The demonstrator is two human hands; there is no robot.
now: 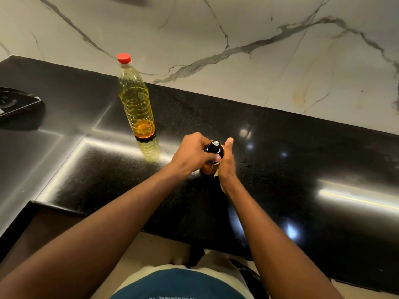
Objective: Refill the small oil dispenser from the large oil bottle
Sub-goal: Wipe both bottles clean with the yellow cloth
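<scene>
closest to the camera i am seeing a teal shirt (179, 283) at the bottom edge, with both bare forearms reaching out over the front edge of the black counter (291, 173). the two hands are meeting at the dispenser (214, 149), which is standing upright on the counter a little in from that edge. the left hand (192, 153) is coming over it from the left, fingers curling round its black top and gripping it; a small silver piece is showing at the very top. the right hand (226, 167) is lying with its palm against the dispenser's right side, thumb pointing straight up past the top. its other fingers are hidden behind the dispenser, so i cannot tell whether they are wrapping round it. below the left hand a bit of the amber body is showing.

farther back and to the left, well apart from the hands, the bottle (137, 104) is standing upright, oil filling most of it, its red cap (124, 58) sitting on. a dark object (17, 102) is lying at the counter's left edge; i cannot tell what it is. behind everything a veined marble wall (237, 39) is rising.
</scene>
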